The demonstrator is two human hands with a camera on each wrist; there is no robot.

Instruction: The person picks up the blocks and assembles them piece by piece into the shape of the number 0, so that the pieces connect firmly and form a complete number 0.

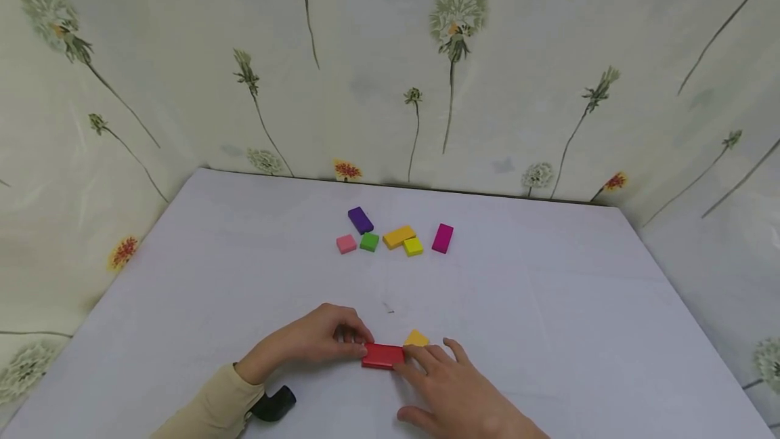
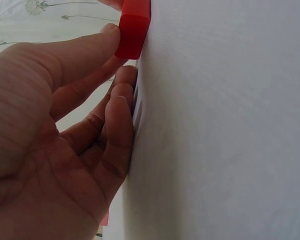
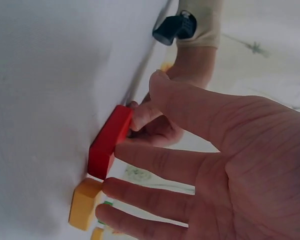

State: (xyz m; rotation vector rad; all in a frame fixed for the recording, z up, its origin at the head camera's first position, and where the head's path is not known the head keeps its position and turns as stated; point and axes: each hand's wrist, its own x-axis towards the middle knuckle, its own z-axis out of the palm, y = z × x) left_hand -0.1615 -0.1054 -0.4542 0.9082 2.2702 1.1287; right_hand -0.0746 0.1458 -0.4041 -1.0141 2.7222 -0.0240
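Observation:
A red rectangular block (image 1: pixel 382 356) lies flat on the table near its front. My left hand (image 1: pixel 326 336) pinches its left end; in the left wrist view the thumb (image 2: pixel 85 52) rests at the near corner and the index finger reaches behind. My right hand (image 1: pixel 453 385) has its fingers extended and its thumb apart. Its index fingertip touches the red block's right part. An orange-yellow block (image 1: pixel 417 338) sits just past the red one's right end; in the right wrist view the middle fingertip is right at that block (image 3: pixel 85 204).
Farther back lie a purple block (image 1: pixel 361 220), a pink block (image 1: pixel 346 244), a green block (image 1: pixel 369 242), an orange block (image 1: pixel 399 236), a yellow block (image 1: pixel 413 246) and a magenta block (image 1: pixel 443 238). Flower-patterned cloth (image 1: pixel 365 87) hangs behind the white table (image 1: pixel 548 330).

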